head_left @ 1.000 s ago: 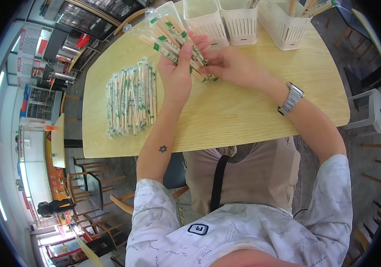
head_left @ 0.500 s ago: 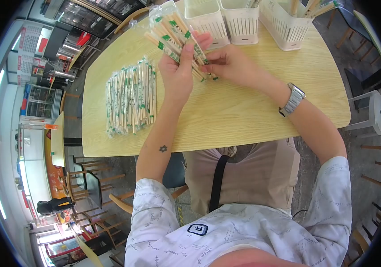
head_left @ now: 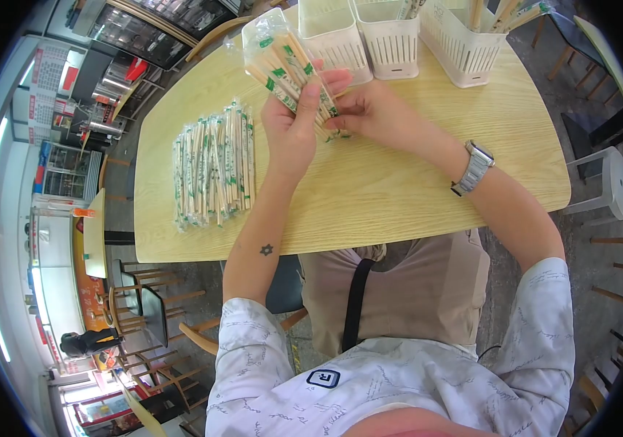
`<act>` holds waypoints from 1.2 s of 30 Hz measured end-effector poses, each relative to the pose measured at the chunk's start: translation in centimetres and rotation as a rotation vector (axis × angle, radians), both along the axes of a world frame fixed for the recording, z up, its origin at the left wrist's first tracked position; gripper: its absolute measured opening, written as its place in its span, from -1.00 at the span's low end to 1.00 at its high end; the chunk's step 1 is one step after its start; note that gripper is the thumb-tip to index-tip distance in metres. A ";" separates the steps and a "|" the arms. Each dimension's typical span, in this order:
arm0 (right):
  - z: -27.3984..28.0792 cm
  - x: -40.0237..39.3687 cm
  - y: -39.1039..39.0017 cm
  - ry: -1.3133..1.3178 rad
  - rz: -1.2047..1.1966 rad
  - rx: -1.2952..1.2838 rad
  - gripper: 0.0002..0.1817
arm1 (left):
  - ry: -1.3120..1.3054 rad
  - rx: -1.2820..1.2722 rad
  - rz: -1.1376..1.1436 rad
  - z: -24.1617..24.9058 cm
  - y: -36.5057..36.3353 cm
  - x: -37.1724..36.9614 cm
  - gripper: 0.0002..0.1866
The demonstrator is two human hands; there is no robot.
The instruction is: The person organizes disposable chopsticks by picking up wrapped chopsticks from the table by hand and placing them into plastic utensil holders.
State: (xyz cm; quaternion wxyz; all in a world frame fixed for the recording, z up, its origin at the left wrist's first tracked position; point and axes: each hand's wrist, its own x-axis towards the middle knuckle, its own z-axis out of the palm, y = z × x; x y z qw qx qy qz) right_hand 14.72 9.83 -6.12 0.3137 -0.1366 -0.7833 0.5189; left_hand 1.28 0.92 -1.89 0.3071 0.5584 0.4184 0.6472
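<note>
My left hand (head_left: 291,135) is closed around a bundle of disposable chopsticks (head_left: 282,67) in clear wrappers with green print. The bundle is tilted, its upper ends fanned out to the upper left. At the lower ends, the thumb and fingers of my right hand (head_left: 377,113) pinch the chopsticks; how many they grip cannot be made out. To the left of my left forearm lies a pile of wrapped chopsticks (head_left: 213,166), roughly side by side on the table.
White slotted baskets stand along the far side of the wooden table (head_left: 413,193): a middle basket (head_left: 388,54), one beside it (head_left: 344,54), and a right basket (head_left: 464,58) with chopsticks upright in it. A white stool (head_left: 610,182) is at the right.
The view has shifted slightly. Both hands remain on the bundle, and its lower ends and my right fingertips sit a little lower in view. The pile looks the same.
</note>
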 end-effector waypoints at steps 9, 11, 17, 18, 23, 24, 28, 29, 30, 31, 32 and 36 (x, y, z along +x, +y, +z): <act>0.4 0.3 -0.4 -0.010 -0.036 0.066 -0.85 | 0.009 -0.001 -0.008 -0.3 0.1 -0.2 -0.63; 0.7 0.3 -0.3 -0.047 -0.036 0.034 -0.85 | 0.021 0.009 -0.034 0.0 0.2 -0.2 -0.61; 0.5 0.3 0.0 -0.067 -0.020 0.075 -0.83 | 0.034 0.001 -0.063 0.0 0.3 -0.5 -0.58; 0.5 0.3 0.1 -0.067 -0.024 0.098 -0.83 | 0.042 0.005 -0.059 0.0 0.3 -0.5 -0.57; -0.1 0.1 -0.1 0.041 0.011 0.141 -0.81 | 0.042 0.005 -0.041 0.3 0.2 -0.1 -0.53; 0.3 0.2 -0.3 -0.014 0.023 0.114 -0.80 | 0.049 0.000 -0.041 0.3 0.2 -0.1 -0.52; 0.8 0.6 -0.4 -0.124 0.077 0.054 -0.77 | 0.079 0.022 -0.043 0.1 0.4 -0.1 -0.51; 0.7 0.5 -0.3 -0.124 0.090 0.052 -0.77 | 0.099 0.017 -0.039 0.2 0.4 -0.1 -0.51; 0.7 0.5 -0.2 -0.103 0.089 0.047 -0.76 | 0.113 0.005 -0.033 0.0 0.2 0.0 -0.51; 0.6 0.3 -0.3 -0.085 0.090 0.033 -0.75 | 0.114 0.010 -0.041 -0.1 0.1 0.0 -0.51; 0.4 0.3 -0.6 -0.068 0.091 0.016 -0.74 | 0.114 0.012 -0.048 -0.1 0.1 0.1 -0.51; 1.1 0.6 -0.8 -0.193 0.056 0.041 -0.71 | 0.125 0.039 -0.062 -0.4 0.4 0.1 -0.52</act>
